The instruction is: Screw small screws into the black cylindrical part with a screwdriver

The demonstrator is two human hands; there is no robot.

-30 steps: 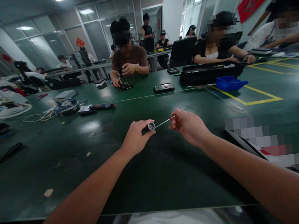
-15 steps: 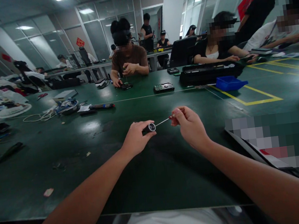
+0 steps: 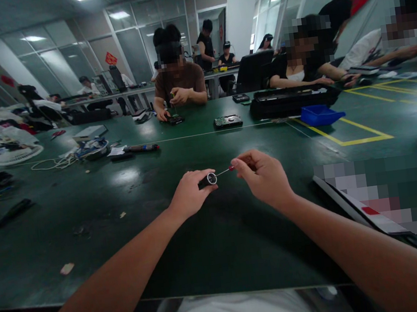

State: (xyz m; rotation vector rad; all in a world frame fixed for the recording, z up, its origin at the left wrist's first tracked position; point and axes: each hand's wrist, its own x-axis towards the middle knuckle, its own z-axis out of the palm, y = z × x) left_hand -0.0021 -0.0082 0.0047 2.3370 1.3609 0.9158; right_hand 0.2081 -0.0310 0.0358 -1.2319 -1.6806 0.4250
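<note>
My left hand (image 3: pixel 189 193) grips a short black cylinder (image 3: pixel 207 180) whose open, silver-rimmed end faces right and toward me. It looks like a flashlight head, though the fingers hide most of it. In my right hand (image 3: pixel 262 173) is a thin screwdriver (image 3: pixel 232 168) with a red handle, pinched between thumb and fingers. Its metal shaft points left, and the tip reaches into the cylinder's open end. Both hands are held above the green table (image 3: pixel 213 256).
Toward the back are a circuit-board device (image 3: pixel 228 121), a blue bin (image 3: pixel 322 114) and a long black case (image 3: pixel 295 100). A clipboard-like sheet (image 3: pixel 367 207) lies at right. Cables (image 3: pixel 91 149) and a dark tool (image 3: pixel 141 148) lie at left. A co-worker (image 3: pixel 180 83) sits opposite.
My right hand has shifted slightly left, so less of the screwdriver's shaft shows outside the cylinder. My left hand stays nearly still. A standing person at the back right has moved left.
</note>
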